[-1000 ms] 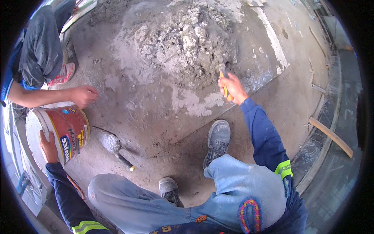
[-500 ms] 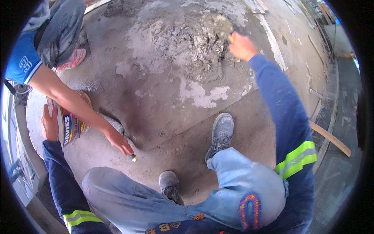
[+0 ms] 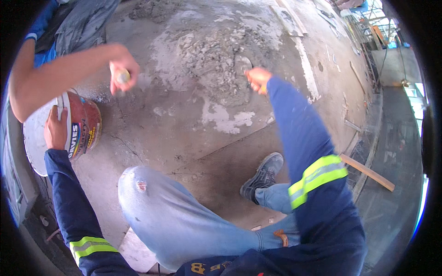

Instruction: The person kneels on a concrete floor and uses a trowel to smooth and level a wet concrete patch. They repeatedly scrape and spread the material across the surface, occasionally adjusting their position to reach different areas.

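My left hand [image 3: 56,129] grips the rim of a labelled paint bucket [image 3: 87,124], reddish with a pale round top, at the far left. My right hand [image 3: 258,79] is closed around the orange-yellow handle of a trowel [image 3: 242,64]. The trowel's blade meets a heap of wet grey mortar [image 3: 214,60] on the floor, and part of it is blurred against the mix. Beside the bucket, a co-worker's hand [image 3: 124,69] is raised, closed on a tool whose round handle end points at me; the rest of that tool is hidden.
The co-worker crouches at the upper left, one arm reaching over the bucket. A wooden strip [image 3: 368,172] lies on the right near a floor edge. Boards [image 3: 290,20] lie beyond the mortar. My bent knee [image 3: 152,193] and boot [image 3: 264,175] are close below.
My right hand has moved left and slightly nearer with the trowel, over the mortar. The co-worker's hand has risen from the floor with its tool. My left hand still holds the bucket rim.
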